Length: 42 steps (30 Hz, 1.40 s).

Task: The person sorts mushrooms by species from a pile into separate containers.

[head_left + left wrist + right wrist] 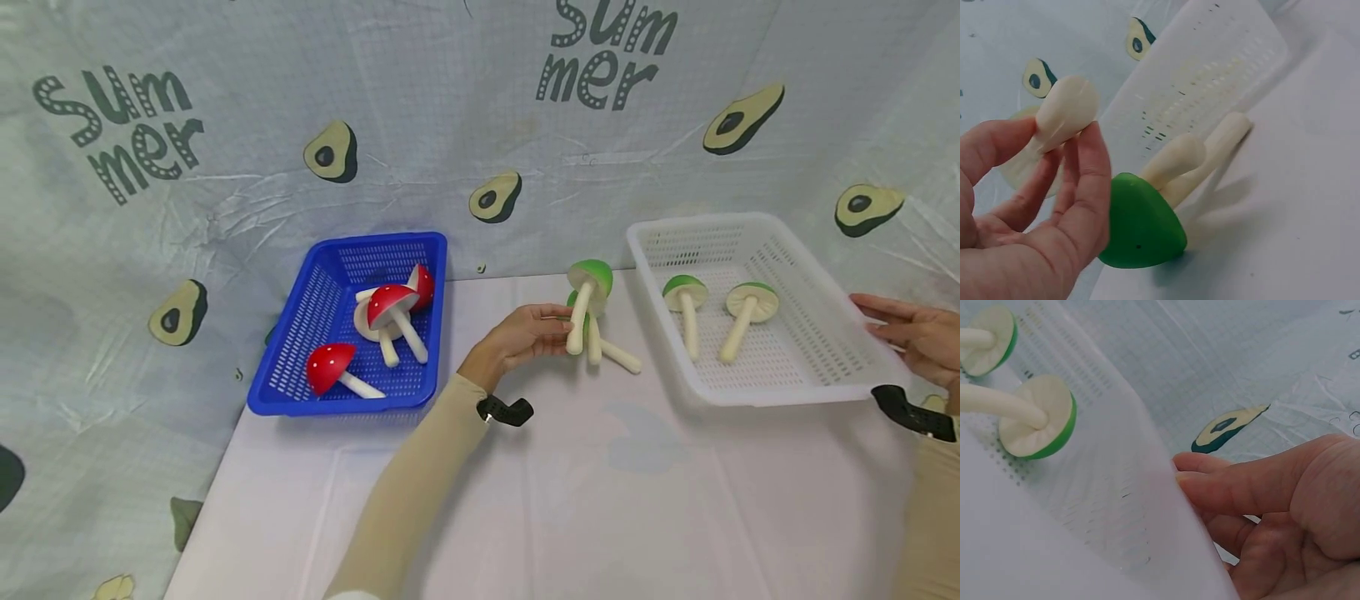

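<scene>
Mushrooms, toy-like, in two cap colours, head view. At frame centre-right we see the left hand [534, 333] holding a green-capped mushroom [581, 310] by its stem, thumb and fingers closed on it, cap uppermost, stem slanting down. Partly behind it, loose green mushrooms [621, 358] overlap on the white table [525, 517]; we make out two more stems. Right of these sits a white basket [817, 329] with two green mushrooms inside, a left one [685, 296] and a right one [752, 302], near its left side. At the right edge of the frame, the right hand [918, 337] has its fingers extended, tips at the basket's rim. Left of centre, a blue basket [345, 408] contains red-capped mushrooms [392, 307]. Backdrop cloth [420, 83] across the top, printed with avocados and "summer".

Left wrist view: we find the held stem's rounded end pinched in the upper left, fingers narrow about it. A bright green cap lies at lower centre, two pale stems up and right of it; white basket wall beyond, upper centre.

Right wrist view: fingertips touch the basket's edge at centre, fingers fairly straight. We note the two basket mushrooms at upper left, undersides of their caps showing.
</scene>
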Tool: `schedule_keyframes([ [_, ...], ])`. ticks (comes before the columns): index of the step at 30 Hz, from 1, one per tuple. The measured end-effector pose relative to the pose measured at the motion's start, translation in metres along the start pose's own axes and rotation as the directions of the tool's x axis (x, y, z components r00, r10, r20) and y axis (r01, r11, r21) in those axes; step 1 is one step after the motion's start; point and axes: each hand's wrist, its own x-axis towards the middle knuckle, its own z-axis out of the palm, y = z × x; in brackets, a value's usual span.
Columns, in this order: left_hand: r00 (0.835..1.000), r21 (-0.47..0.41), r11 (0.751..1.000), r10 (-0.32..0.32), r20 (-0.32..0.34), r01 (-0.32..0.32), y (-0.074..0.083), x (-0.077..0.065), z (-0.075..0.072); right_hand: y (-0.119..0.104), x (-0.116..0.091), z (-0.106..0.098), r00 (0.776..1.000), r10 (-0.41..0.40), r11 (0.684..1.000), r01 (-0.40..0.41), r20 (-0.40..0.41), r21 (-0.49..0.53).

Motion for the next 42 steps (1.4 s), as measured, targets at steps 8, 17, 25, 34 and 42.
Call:
schedule_keyframes([
  [8,0.991,-0.008,0.994,0.107,-0.077,-0.108,-0.010,0.002,0.007,0.003,-0.002,0.004,0.999,-0.035,0.986,0.029,0.034,0.162],
  [17,0.975,-0.029,0.981,0.185,-0.125,-0.190,-0.007,0.008,0.019,-0.002,-0.007,0.009,0.999,-0.014,0.978,0.004,0.046,0.209],
  [25,0.971,-0.026,0.978,0.202,-0.131,-0.207,0.000,0.009,0.027,0.001,-0.007,0.012,0.999,-0.038,0.966,0.029,0.030,0.255],
  [34,0.972,-0.013,0.980,0.195,-0.131,-0.199,0.004,0.010,0.030,0.001,-0.009,0.020,0.997,-0.072,0.947,0.075,-0.022,0.312],
  [42,0.972,0.003,0.981,0.192,-0.134,-0.193,0.007,0.015,0.034,0.001,-0.009,0.023,0.994,-0.099,0.945,0.109,-0.047,0.307],
])
